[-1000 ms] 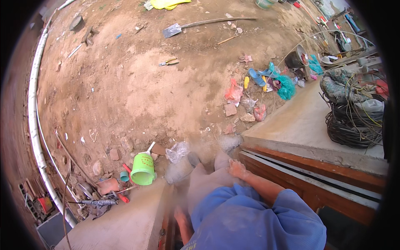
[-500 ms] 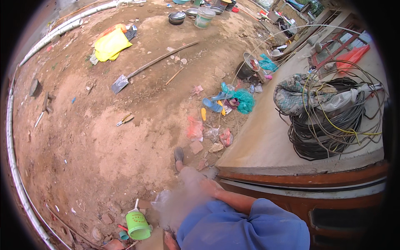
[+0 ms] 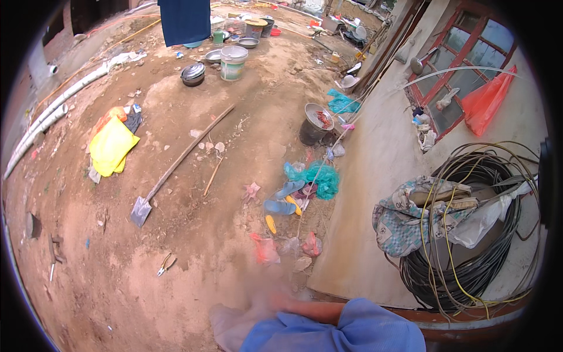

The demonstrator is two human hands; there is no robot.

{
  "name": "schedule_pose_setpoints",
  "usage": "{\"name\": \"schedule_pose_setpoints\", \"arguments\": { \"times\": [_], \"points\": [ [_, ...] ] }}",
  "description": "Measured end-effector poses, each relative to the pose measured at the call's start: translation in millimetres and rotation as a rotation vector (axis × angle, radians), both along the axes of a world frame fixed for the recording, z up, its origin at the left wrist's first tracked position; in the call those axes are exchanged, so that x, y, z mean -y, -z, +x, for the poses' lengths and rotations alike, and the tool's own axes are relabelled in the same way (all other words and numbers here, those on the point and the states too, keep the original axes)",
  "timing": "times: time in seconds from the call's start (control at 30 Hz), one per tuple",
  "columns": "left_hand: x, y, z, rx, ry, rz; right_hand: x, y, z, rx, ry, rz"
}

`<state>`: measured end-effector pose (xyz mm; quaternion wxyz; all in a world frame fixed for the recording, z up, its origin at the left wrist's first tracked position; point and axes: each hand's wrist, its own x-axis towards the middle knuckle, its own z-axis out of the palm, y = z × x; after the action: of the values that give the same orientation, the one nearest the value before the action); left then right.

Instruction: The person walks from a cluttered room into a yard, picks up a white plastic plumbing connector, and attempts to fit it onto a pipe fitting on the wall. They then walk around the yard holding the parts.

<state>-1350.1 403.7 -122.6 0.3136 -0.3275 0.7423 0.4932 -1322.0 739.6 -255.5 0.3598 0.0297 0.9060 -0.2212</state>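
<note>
Well, this is how the yard lies, from the left side across:

- White pipes [image 3: 41, 123] run along the yard's rim at ten o'clock, hemming the bare dirt [image 3: 193, 234].
- A yellow cloth [image 3: 111, 146] lies just inside them at nine o'clock.
- A long-handled shovel [image 3: 176, 164] slants across the ground, blade [image 3: 141, 210] toward eight o'clock, with loose dirt open on both sides.
- Pliers [image 3: 166, 264] lie alone at seven o'clock, well apart from everything else.
- A red plastic scrap [image 3: 265, 249] sits at six o'clock, the thing nearest the arm.
- The right hand [image 3: 275, 304] comes from a blue sleeve [image 3: 352, 331] at the lower edge. It is too blurred to tell whether the fingers are spread or curled.
- The left hand does not show.
- Blue sandals [image 3: 281, 205] and green netting [image 3: 322, 179] crowd the foot of the concrete slab [image 3: 363, 176].
- The slab's edge runs from one o'clock to five.
- A black cable coil [image 3: 469, 276] fills it at four o'clock.
</note>
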Motion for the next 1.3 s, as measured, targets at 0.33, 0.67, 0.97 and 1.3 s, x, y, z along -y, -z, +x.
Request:
{"name": "schedule_pose_setpoints", "arguments": {
  "times": [0.33,0.67,0.97,1.3],
  "points": [
    [-55,1,-155,0.028,0.104,-0.003,-37,-41,-92,0.139,0.425,-0.236],
    [-75,-15,-323,0.077,0.150,0.013,-61,16,-199,0.109,0.534,-0.259],
    [-105,-77,-506,-0.033,0.345,-0.001,-151,-118,-329,-0.400,1.078,0.016],
    [-247,-110,-664,-0.245,0.493,-0.034,-284,-172,-385,-0.006,1.986,-0.540]
  ]
}}
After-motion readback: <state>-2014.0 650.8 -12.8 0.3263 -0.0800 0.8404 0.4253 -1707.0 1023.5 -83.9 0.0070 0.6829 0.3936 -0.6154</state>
